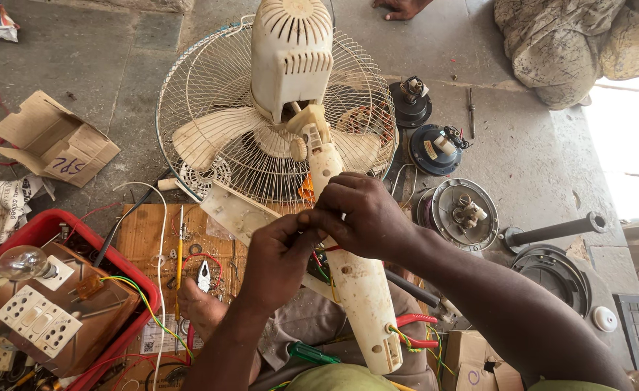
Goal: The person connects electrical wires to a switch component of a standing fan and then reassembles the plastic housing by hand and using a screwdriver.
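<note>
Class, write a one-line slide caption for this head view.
Both hands, left and right, pinch wires at a cream fan's neck, its cage face down.

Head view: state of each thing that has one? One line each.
cream pedestal fan: lying down, rear motor cover on, wire guard on
cream fan neck column: across the lap, wires hanging out
left hand: pinching at the column's wires
right hand: gripping the column
clear glass bulb: unlit
brown cardboard box: open, flattened
</note>
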Action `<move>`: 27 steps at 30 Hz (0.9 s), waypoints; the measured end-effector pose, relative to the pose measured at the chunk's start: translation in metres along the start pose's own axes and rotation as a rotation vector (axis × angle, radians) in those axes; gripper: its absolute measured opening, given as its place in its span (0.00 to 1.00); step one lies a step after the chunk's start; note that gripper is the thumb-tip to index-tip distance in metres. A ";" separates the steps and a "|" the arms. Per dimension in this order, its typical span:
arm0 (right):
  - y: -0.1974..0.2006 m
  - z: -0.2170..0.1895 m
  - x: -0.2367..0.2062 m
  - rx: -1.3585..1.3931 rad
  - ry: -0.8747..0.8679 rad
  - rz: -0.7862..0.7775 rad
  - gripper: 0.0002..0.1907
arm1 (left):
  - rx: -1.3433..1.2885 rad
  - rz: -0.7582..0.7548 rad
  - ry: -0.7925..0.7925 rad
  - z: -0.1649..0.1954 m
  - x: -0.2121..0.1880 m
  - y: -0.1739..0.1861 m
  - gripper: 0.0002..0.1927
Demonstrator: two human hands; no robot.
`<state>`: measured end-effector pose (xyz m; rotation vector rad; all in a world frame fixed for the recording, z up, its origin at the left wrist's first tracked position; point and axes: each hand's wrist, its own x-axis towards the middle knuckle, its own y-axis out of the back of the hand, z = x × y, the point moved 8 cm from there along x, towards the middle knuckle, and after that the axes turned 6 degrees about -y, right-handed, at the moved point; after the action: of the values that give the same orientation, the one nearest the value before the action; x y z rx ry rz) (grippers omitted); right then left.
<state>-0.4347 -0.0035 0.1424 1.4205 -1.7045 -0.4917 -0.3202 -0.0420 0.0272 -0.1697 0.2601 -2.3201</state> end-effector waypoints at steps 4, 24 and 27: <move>-0.002 0.002 -0.001 -0.099 0.001 0.052 0.21 | 0.243 -0.011 -0.143 0.016 -0.005 -0.002 0.05; -0.006 0.008 -0.010 0.231 -0.122 -0.048 0.12 | 0.186 0.166 0.043 0.017 -0.011 0.021 0.11; -0.005 0.007 -0.009 0.090 -0.078 0.012 0.11 | 0.172 0.128 0.080 0.010 -0.009 0.019 0.12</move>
<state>-0.4377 0.0024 0.1314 1.4707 -1.8166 -0.4740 -0.2984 -0.0495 0.0322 0.0250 0.1062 -2.2112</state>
